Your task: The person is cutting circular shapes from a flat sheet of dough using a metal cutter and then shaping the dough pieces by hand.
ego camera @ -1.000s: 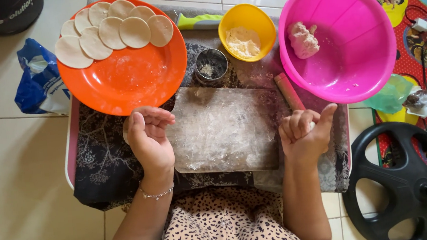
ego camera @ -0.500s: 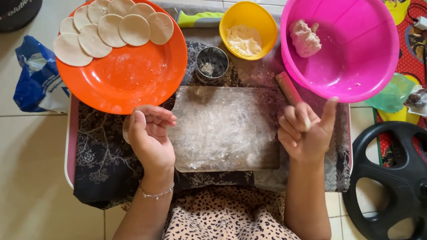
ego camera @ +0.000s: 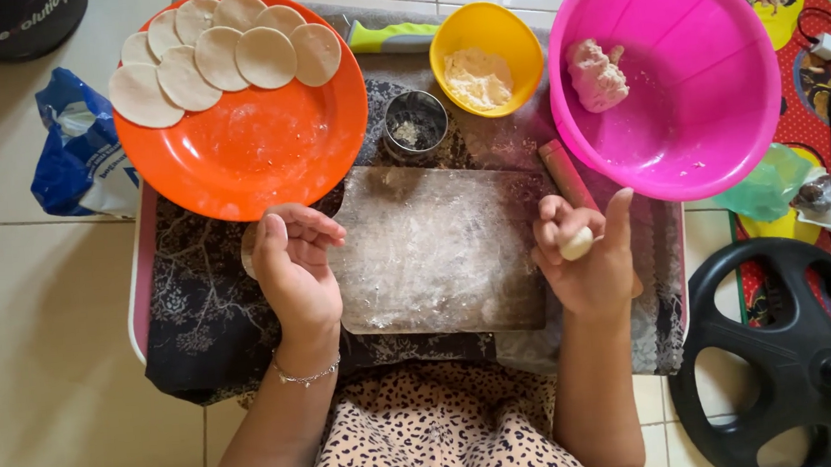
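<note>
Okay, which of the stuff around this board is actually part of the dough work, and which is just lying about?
In use: right hand holding a small dough ball; left hand open at the floured board; rolling pin; round metal cutter; yellow flour bowl; dough lump in the pink bowl; orange plate of dough discs.

Lying about: blue bag; black wheel; green wrapper.

The right hand (ego camera: 593, 260) pinched a small dough ball (ego camera: 576, 244) at the right edge of the floured board (ego camera: 436, 252); the left hand (ego camera: 293, 266) hung curled and empty at its left edge. Behind the board stood an orange plate (ego camera: 254, 147) bearing dough discs (ego camera: 218, 52), a metal cutter (ego camera: 415, 124), a yellow flour bowl (ego camera: 486, 58) and a pink bowl (ego camera: 697, 77) holding a dough lump (ego camera: 595, 75).
</note>
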